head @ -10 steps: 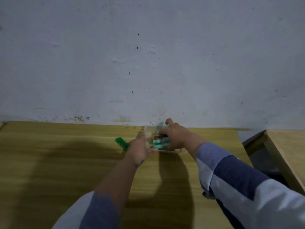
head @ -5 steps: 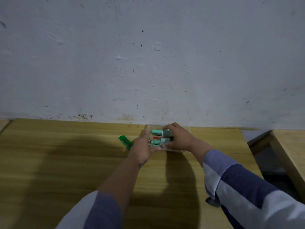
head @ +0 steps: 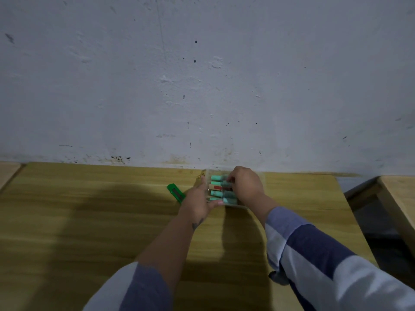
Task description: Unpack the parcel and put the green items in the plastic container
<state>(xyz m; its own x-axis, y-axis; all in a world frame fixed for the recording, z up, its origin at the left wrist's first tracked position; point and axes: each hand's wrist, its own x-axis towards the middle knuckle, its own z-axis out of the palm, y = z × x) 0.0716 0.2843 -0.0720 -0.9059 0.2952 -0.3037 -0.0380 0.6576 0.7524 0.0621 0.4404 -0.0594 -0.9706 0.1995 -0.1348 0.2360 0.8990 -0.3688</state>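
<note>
A clear plastic container point(head: 238, 205) sits on the wooden table point(head: 89, 209) close to the wall. Inside lie several mint-green cylinders point(head: 216, 194) and one red-banded one point(head: 217, 187), side by side. My left hand point(head: 196, 203) grips the container's left side, its thumb along the front edge. My right hand point(head: 247, 185) reaches over the container from the right, fingers curled down and pinching a green item near the middle. The right half of the container's contents is hidden under that hand.
A green box cutter point(head: 175, 192) lies on the table just left of my left hand. The white wall rises right behind the container. A second table point(head: 399, 194) stands at the right across a dark gap, and another table edge point(head: 9, 171) shows far left.
The container, earlier held tilted between both hands, now lies flat on the table. My right hand has shifted from its right side to over the items inside.
</note>
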